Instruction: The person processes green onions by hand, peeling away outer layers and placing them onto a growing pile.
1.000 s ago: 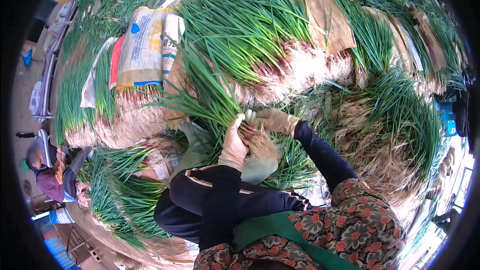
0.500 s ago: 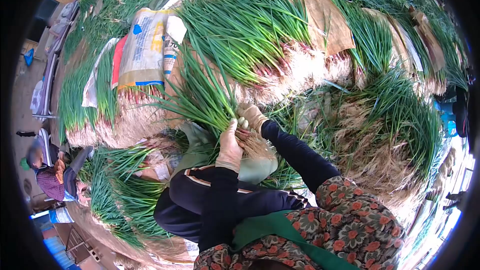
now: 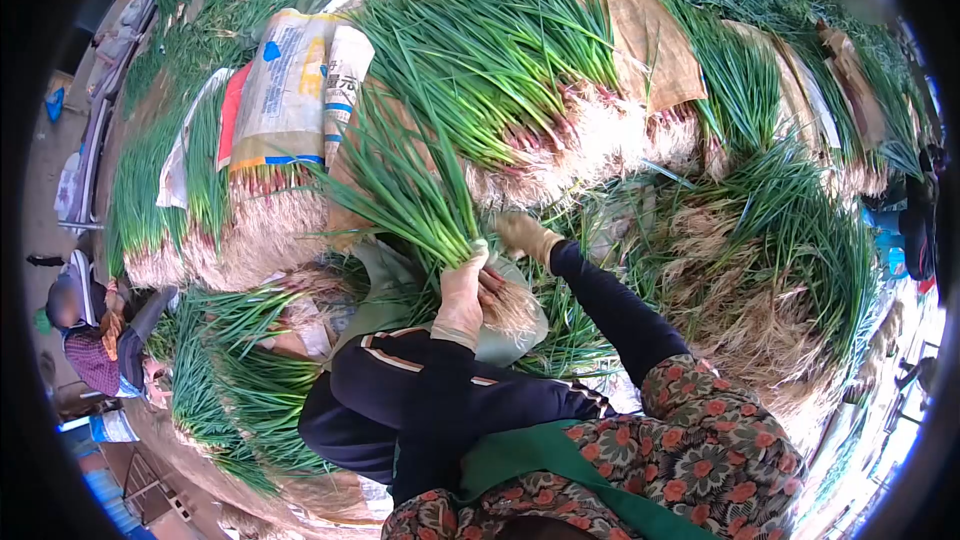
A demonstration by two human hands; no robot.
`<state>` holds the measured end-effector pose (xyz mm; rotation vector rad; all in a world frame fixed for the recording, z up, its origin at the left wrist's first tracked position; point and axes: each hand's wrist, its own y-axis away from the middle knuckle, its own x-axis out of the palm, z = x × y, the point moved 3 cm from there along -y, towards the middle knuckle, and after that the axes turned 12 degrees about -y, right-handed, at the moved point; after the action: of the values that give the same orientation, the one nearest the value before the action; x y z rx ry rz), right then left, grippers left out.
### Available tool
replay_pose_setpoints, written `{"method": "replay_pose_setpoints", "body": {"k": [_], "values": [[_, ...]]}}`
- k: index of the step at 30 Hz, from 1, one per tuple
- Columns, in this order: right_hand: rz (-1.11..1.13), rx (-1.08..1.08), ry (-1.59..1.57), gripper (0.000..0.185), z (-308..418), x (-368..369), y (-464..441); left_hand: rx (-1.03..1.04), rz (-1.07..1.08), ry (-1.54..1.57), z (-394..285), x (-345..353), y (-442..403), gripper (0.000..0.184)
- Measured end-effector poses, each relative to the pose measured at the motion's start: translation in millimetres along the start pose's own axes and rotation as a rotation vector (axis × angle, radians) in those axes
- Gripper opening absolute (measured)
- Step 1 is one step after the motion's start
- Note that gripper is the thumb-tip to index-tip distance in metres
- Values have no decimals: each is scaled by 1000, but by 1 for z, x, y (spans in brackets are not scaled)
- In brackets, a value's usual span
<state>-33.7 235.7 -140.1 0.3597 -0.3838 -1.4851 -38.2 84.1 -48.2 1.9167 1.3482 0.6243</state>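
My gloved left hand (image 3: 463,285) is wrapped round a bunch of green onions (image 3: 425,210), just above its reddish bases. The long green leaves fan up and to the left, and pale roots hang out below the fist on the right. My gloved right hand (image 3: 528,236) is a little up and to the right of the bunch, apart from it. Motion blurs its fingers, so whether they hold anything is unclear. Behind both hands lies a large pile of green onions (image 3: 490,60), its roots toward me.
More green onions (image 3: 790,230) are heaped on the right, roots showing. A printed sack (image 3: 285,90) and a brown sheet (image 3: 650,35) lie over the far row. At lower left is another pile (image 3: 250,380). A person (image 3: 100,345) sits at the far left.
My right hand has come off the bunch and moved slightly up and to the right. My left hand keeps its hold, with the bunch nearly in the same place.
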Motion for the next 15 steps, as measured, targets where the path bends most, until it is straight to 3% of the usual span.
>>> {"method": "replay_pose_setpoints", "body": {"k": [1,3,6,8,9,10,12,13,15], "values": [[-11,-46,-343,22,19,-2,-4,19,21,39,4,4,-3,17],[-149,-413,-221,21,-1,4,-41,60,60,115,7,10,-7,15],[-51,-434,465,17,14,11,-37,89,92,197,-7,8,4,16],[98,-263,1011,19,-39,29,-42,233,147,339,-10,8,4,18],[108,159,706,26,-42,23,-16,243,185,399,-13,4,3,21],[235,211,696,34,-72,20,-11,227,176,481,-23,5,12,23],[96,-150,671,33,-103,15,-1,171,124,575,-36,8,20,27],[226,65,780,32,-34,6,7,164,212,587,-32,7,16,27],[-208,-84,785,25,45,-19,6,158,402,599,-22,5,-3,27]]}}
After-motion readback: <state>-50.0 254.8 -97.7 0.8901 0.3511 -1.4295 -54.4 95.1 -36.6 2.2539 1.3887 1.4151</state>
